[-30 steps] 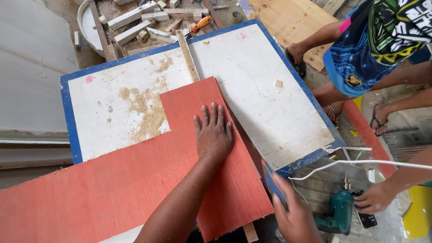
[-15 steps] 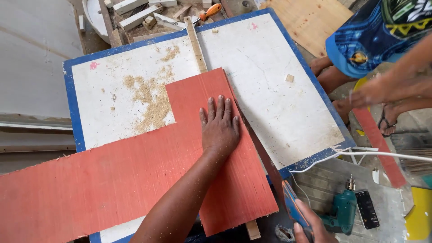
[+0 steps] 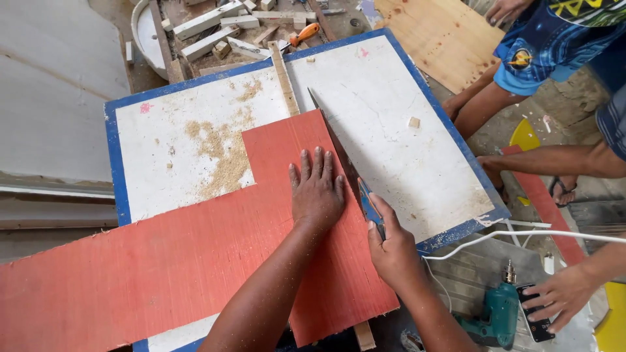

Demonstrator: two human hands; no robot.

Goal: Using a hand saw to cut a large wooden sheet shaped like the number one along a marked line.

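Flat on the red board (image 3: 195,261), the left hand (image 3: 317,189) lies spread wide, fingers apart, gripping nothing. Just beside it the right hand (image 3: 391,248) is closed around a handsaw (image 3: 345,163), whose blue handle mostly disappears inside the fist; the blade runs along the board's right edge. That board rests on a white, blue-edged table (image 3: 404,117) dusted with sawdust (image 3: 225,163); its left end runs out of view. Lower right, another person's hand (image 3: 561,296) touches a dark phone (image 3: 535,313) near a green drill (image 3: 499,316).
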